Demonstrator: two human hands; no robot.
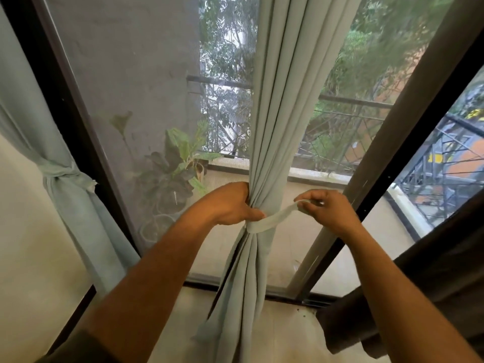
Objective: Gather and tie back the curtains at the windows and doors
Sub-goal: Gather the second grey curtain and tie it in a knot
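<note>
A pale blue-green curtain (282, 100) hangs in the middle of the glass door, bunched into a narrow bundle at waist height. My left hand (230, 205) grips the gathered bundle from the left, thumb pressing the band against it. A matching fabric tie-back band (275, 218) wraps the bundle's front and stretches up to the right. My right hand (327, 208) pinches the band's free end, pulling it taut. A second curtain (62, 179) at the left is knotted with its own tie.
Dark door frames (366, 179) slant on both sides of the glass. Beyond the screen stand potted plants (180, 163) and a balcony railing (353, 121). A dark cloth-covered object (419, 284) sits low on the right. Pale floor lies below.
</note>
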